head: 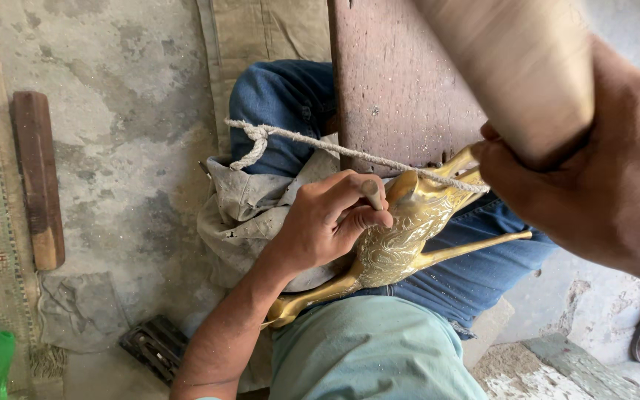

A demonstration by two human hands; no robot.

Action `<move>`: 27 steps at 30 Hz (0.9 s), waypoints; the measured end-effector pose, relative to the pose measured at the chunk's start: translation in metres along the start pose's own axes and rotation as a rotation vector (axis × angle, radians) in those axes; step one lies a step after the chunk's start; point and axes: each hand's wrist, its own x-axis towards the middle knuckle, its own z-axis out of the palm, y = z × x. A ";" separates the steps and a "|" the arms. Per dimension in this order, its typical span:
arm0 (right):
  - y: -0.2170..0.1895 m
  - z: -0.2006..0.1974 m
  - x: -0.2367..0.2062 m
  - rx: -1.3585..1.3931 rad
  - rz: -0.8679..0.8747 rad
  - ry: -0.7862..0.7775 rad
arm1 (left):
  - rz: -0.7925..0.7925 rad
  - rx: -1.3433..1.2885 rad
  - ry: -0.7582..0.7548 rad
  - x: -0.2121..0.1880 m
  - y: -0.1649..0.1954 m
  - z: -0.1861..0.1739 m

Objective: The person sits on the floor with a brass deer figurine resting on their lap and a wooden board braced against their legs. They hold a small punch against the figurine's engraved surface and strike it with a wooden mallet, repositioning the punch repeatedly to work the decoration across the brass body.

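mallet [520, 67]: being gripped by right hand [601, 185]
punch [372, 194]: being pinched by left hand [327, 222]
risk: brass figure [401, 237] being dented by glancing blow

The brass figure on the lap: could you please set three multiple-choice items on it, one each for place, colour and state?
1. Where does the rope run?
A. Over the brass figure
B. Round the green bottle
C. Along the floor

2. What colour is the figure?
A. Silver
B. Gold
C. Black

3. What is the left hand doing?
A. Lying open
B. Gripping a chisel against the figure
C. Pulling the rope

Answers: 1 A, the rope crosses the figure's top; 2 B, it shines golden; 3 B, the fingers wrap the tool.
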 end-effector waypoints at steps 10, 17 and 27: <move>0.012 0.001 -0.001 -0.335 0.068 -0.209 | -0.023 0.008 -0.030 0.000 -0.003 0.002; 0.009 -0.003 -0.008 -0.270 -0.100 -0.046 | -0.003 -0.005 -0.027 -0.004 -0.008 0.003; 0.019 -0.008 -0.024 -0.612 -0.146 -0.040 | -0.050 0.068 -0.061 0.000 0.001 0.005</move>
